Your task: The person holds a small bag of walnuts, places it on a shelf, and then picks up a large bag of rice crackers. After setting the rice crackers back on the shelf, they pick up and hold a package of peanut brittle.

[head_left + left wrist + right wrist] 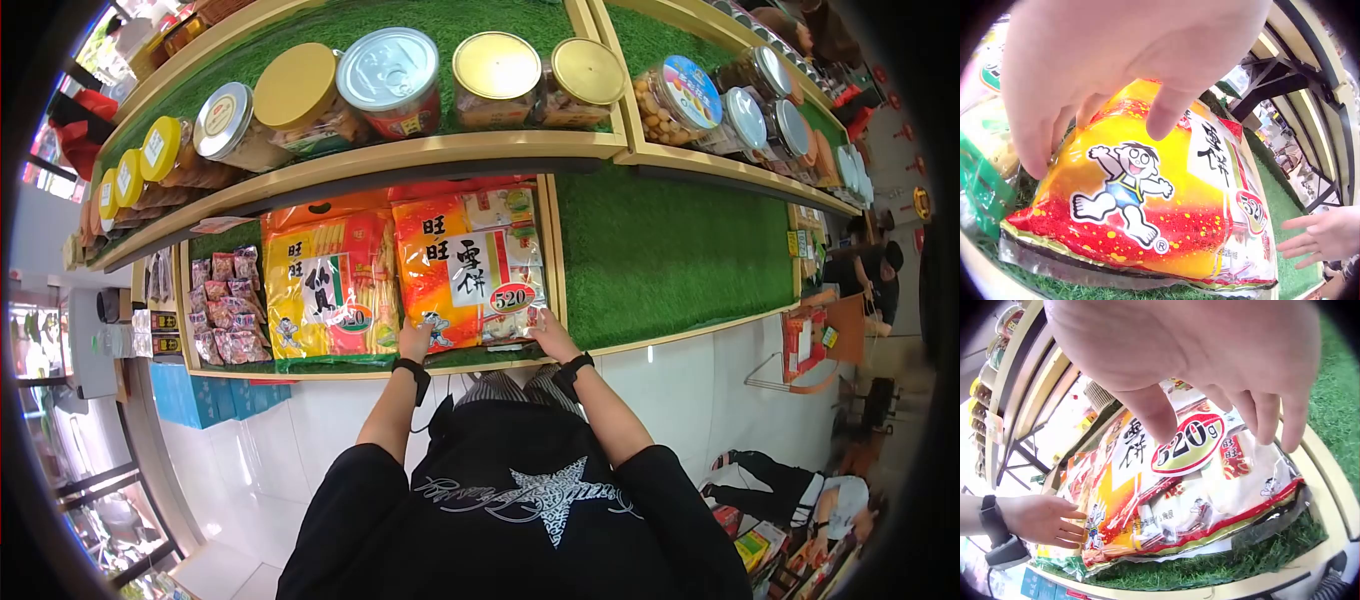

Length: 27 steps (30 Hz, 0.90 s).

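Note:
An orange-red and clear bag of rice crackers (430, 275), marked 520 g, lies face up on the green turf of the display shelf. At its left edge is my left hand (412, 340), the thumb over the printed front and the fingers along the side. My right hand (552, 336) is by the bag's right edge; its fingers look straight and spread in the left wrist view. A yellow-and-red snack bag (310, 265) lies close on the left. In the right wrist view, the right thumb (1157, 422) overlaps the cracker bag near the weight label.
Small wrapped snacks (230, 300) fill the left end of this tray. A wooden divider (552, 240) borders the bag on the right, with green turf (670, 260) beyond. Lidded jars (390, 85) line the upper shelf. Blue boxes (195, 395) stand below left.

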Each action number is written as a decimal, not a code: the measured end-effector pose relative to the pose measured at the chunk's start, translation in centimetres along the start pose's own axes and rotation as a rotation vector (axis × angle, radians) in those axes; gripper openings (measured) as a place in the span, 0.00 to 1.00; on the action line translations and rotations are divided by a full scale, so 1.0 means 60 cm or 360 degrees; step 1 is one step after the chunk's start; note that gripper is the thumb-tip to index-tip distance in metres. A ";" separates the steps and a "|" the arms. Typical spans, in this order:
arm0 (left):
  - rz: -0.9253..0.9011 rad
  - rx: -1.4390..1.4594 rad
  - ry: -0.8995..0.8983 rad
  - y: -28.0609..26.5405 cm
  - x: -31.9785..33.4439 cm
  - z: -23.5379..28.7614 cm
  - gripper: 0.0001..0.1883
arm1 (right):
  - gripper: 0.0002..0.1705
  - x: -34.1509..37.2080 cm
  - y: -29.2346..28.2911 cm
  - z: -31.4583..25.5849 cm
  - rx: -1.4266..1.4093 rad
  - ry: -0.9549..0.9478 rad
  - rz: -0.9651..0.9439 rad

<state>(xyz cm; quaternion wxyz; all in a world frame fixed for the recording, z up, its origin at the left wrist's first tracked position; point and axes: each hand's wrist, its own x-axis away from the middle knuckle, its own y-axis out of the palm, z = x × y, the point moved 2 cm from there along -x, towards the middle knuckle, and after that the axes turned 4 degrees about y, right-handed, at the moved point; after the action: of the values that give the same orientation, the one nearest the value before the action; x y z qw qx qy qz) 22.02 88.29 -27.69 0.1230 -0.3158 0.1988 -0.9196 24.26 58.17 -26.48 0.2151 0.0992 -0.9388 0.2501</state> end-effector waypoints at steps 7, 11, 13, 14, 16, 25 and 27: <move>0.0078 -0.0152 0.0052 0.007 0.037 -0.078 0.28 | 0.26 0.067 -0.091 0.084 -0.0233 0.0398 0.0075; -0.0102 0.0140 0.0198 -0.009 0.121 -0.015 0.29 | 0.22 0.143 -0.172 0.094 -0.0446 0.0378 0.0203; -0.0098 0.0186 0.0361 0.000 0.150 0.007 0.26 | 0.18 0.189 -0.209 0.091 -0.0496 0.0325 0.0293; -0.0204 0.0084 0.0396 0.005 0.158 0.021 0.21 | 0.17 0.209 -0.224 0.106 -0.0515 0.0288 0.0317; -0.0230 0.0137 0.0433 0.033 0.178 0.059 0.19 | 0.16 0.246 -0.253 0.120 -0.0542 0.0242 0.0366; -0.0678 0.0544 0.0714 0.276 0.327 0.291 0.13 | 0.13 0.421 -0.411 0.153 -0.0607 0.0156 0.0811; -0.0842 0.0427 0.0773 0.331 0.398 0.345 0.13 | 0.13 0.469 -0.453 0.165 -0.0626 0.0204 0.0947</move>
<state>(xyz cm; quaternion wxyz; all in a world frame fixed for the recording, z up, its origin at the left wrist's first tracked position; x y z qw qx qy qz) 18.64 56.25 -8.86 -0.1290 -0.1101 0.0118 -0.9854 3.74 27.65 -9.87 0.2063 -0.2375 -0.9413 0.1222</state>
